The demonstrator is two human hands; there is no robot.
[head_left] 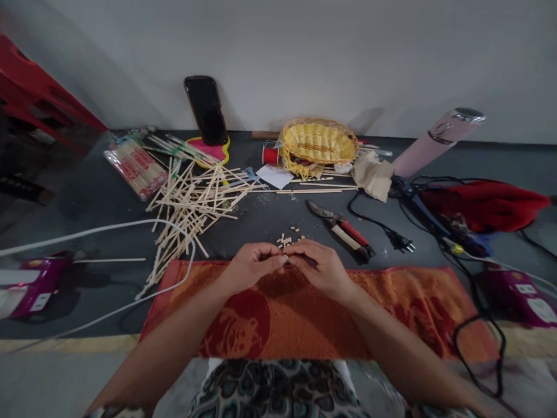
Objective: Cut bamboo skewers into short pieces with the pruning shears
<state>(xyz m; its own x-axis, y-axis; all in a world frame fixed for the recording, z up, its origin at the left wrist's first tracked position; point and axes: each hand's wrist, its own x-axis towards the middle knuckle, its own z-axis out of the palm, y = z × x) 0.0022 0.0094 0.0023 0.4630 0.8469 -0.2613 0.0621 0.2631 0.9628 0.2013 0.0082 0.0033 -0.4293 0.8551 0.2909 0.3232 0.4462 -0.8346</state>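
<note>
My left hand (252,266) and my right hand (319,268) meet above the far edge of an orange towel (300,325). Both hands are closed, thumbs and fingers pinched together at the tips. Between the fingertips shows a tiny pale wooden piece (286,259), partly hidden. Just beyond my fingers, several short cut stick pieces (285,238) lie on the dark table (270,217). Pruning shears (339,226) with red and white handles rest to the right of these pieces, touched by neither hand.
Loose wooden sticks (195,200) are heaped at left, near packaged chopsticks (137,168) and a propped phone (206,110). A yellow basket (319,142), red thread spool (270,155) and pink flask (435,145) stand behind. Cables (143,293) and purple devices (43,284) flank the towel.
</note>
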